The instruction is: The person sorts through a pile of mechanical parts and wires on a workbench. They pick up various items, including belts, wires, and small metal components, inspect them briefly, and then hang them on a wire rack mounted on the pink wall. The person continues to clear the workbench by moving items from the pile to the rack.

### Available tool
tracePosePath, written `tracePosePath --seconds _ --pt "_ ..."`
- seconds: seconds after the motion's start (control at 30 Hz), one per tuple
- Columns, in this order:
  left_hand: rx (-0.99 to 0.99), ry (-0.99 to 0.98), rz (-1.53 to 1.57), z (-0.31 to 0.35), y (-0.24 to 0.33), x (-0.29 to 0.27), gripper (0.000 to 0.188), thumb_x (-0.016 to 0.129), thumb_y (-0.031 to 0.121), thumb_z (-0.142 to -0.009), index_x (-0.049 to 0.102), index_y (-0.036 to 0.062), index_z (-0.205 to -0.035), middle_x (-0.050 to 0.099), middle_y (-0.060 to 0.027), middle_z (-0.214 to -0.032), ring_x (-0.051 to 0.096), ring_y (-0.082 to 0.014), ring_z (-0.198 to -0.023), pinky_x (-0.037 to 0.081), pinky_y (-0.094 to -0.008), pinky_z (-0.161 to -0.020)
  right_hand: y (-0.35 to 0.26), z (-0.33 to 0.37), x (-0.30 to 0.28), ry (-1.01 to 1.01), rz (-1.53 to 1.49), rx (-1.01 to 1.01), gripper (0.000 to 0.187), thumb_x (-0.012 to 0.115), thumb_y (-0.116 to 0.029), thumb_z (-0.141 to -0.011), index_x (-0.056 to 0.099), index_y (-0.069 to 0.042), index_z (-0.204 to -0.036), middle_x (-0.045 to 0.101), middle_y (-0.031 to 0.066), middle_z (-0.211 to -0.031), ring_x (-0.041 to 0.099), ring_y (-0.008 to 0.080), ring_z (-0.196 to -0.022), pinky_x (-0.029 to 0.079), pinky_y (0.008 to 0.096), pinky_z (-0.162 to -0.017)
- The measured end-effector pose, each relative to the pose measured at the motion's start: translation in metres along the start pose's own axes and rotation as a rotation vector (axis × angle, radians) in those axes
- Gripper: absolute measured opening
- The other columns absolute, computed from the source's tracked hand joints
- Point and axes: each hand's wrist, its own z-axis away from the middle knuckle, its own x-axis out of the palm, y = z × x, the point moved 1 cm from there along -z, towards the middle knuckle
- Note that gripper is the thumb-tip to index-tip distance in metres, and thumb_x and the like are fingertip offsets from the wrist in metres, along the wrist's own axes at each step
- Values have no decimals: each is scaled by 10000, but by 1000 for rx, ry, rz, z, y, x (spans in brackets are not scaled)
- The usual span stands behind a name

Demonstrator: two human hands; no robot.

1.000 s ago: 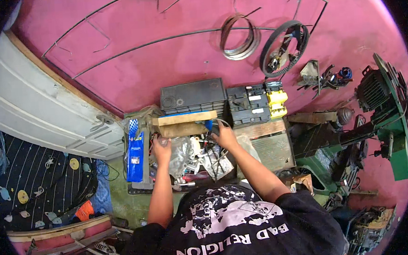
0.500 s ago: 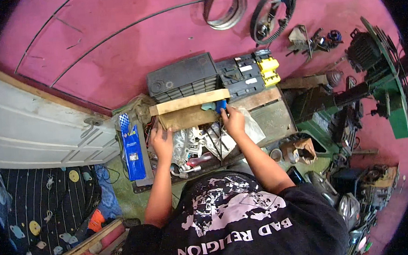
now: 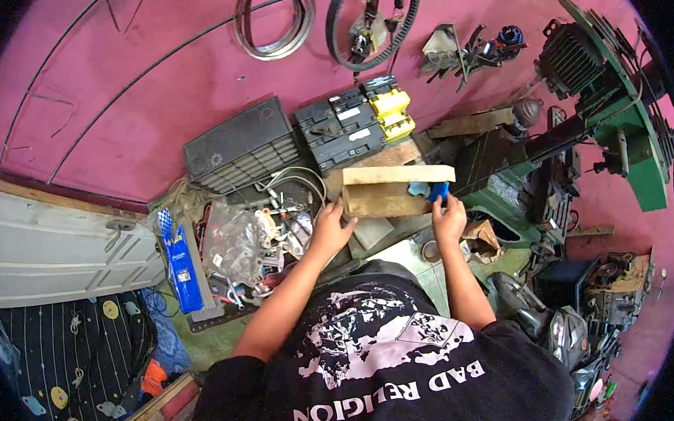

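Note:
Between my two hands is a shallow tan box (image 3: 387, 204) with a pale upper edge; whether it is cardboard or wood I cannot tell. My left hand (image 3: 330, 228) grips its left end, thumb and fingers at the lower corner. My right hand (image 3: 449, 220) is closed at the right end, its fingertips on a blue piece (image 3: 438, 192) at the box's corner. A small teal piece (image 3: 418, 189) lies inside the box beside the blue one. Part of the bench top shows under and behind the box.
Left of my hands, a tray holds a clear plastic bag (image 3: 232, 244), loose metal parts and a blue packet (image 3: 182, 270). Behind stand a black crate (image 3: 242, 143) and black cases with a yellow organizer (image 3: 393, 114). A green machine (image 3: 631, 154) stands at the right.
Both hands have carried the tan box rightward, off the parts tray and toward the bench's right end. The tray's bag, parts and cables are now uncovered. The view has also shifted.

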Motion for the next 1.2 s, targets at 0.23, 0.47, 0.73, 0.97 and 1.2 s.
tracePosePath --seconds 0.23,0.47,0.73,0.97,1.2 --pt "-249 -251 111 -79 3 79 508 737 236 -846 603 -16 -1266 688 -309 -1010 643 -500 -989 528 -538 -885 52 -69 26 -184 118 23 233 653 -231 -907 733 -24 -979 710 168 -867 682 356 -817 556 469 -749" --pt "-295 -159 -431 -62 13 83 533 714 366 -881 626 120 -1345 726 -208 -883 653 -405 -947 491 -505 -859 75 -107 105 -493 143 38 238 671 -272 -892 739 -45 -877 721 211 -837 712 398 -774 577 510 -720" --pt "-406 -100 -244 -45 16 90 567 668 502 -904 675 112 -1317 733 -180 -858 647 -340 -942 460 -478 -889 92 -129 125 -606 182 -111 259 688 -285 -877 743 -38 -818 720 224 -832 712 410 -779 579 512 -729" --pt "-414 -108 -315 -33 29 85 457 652 478 -917 762 40 -984 714 -219 -831 653 -398 -887 487 -514 -851 90 -112 115 -726 180 -158 241 652 -293 -906 738 -72 -864 716 213 -867 705 410 -830 571 516 -746" --pt "-555 30 -300 -20 0 90 454 661 443 -912 751 -1 -880 715 -240 -834 665 -402 -933 487 -546 -849 58 -99 131 -742 132 -146 245 646 -311 -920 747 -88 -903 721 209 -861 709 404 -833 572 513 -752"
